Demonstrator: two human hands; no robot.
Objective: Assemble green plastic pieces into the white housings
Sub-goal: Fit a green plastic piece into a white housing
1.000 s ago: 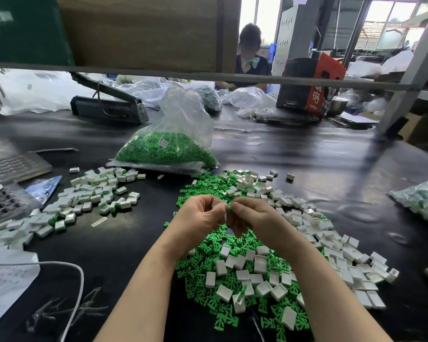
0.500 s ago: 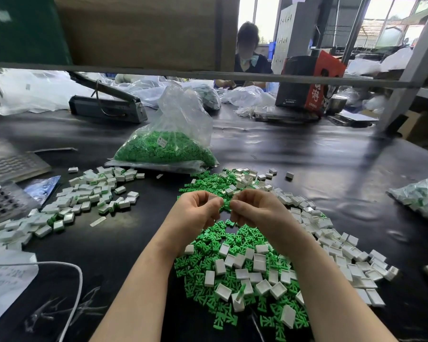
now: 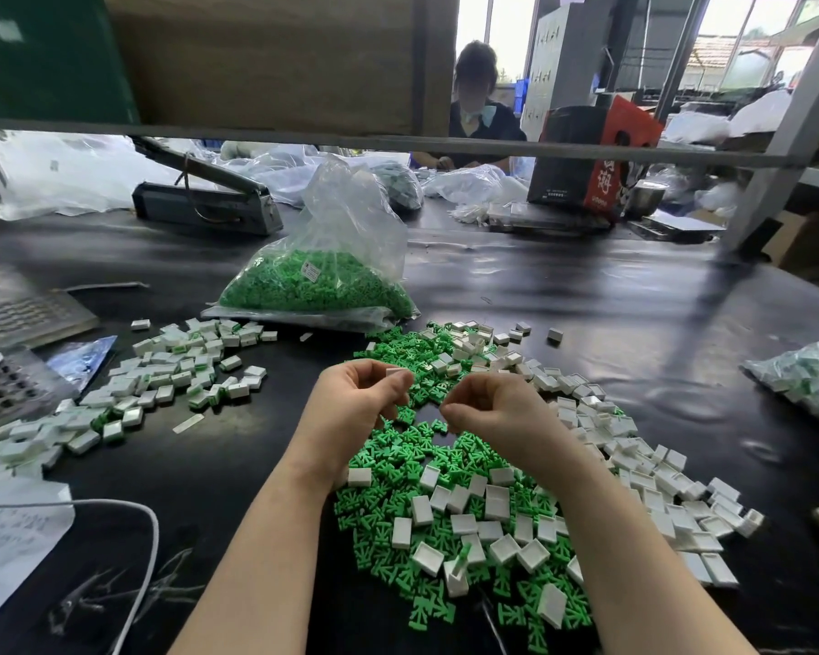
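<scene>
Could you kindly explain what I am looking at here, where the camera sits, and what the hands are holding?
There is no machine: the camera sits on a worker's head, looking down at their two bare hands. The left hand pinches a white housing; the right hand is closed, its contents hidden. Below them on the black table lies a mixed heap of green pieces and white housings. A pile with green showing in the housings lies left, and a bag of green pieces lies beyond.
</scene>
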